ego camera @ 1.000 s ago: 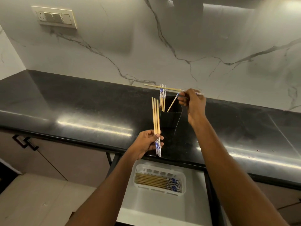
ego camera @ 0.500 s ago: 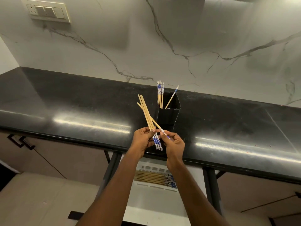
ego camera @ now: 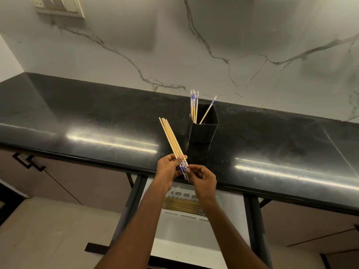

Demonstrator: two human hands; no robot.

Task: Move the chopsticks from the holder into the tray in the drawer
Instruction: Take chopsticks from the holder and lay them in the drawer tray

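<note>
A bundle of several wooden chopsticks (ego camera: 172, 139) with blue-and-white ends points up and left over the counter's front edge. My left hand (ego camera: 168, 171) grips the bundle near its patterned ends. My right hand (ego camera: 203, 180) pinches those same ends from the right. The black square holder (ego camera: 203, 131) stands on the counter just behind, with several chopsticks (ego camera: 194, 105) still upright in it. Below my arms the white tray (ego camera: 180, 194) sits in the open drawer (ego camera: 186, 239) and holds several chopsticks (ego camera: 182, 205) lying flat.
The glossy black counter (ego camera: 97, 121) runs left to right under a marble wall. A switch plate (ego camera: 58, 5) is at the top left. A cabinet door with a black handle (ego camera: 29, 162) is at the left, another cabinet at the right.
My right hand carried one chopstick from above the holder down to my left hand and joined it to the bundle. The bundle now lies tidier, tilted left. The view shifted upward.
</note>
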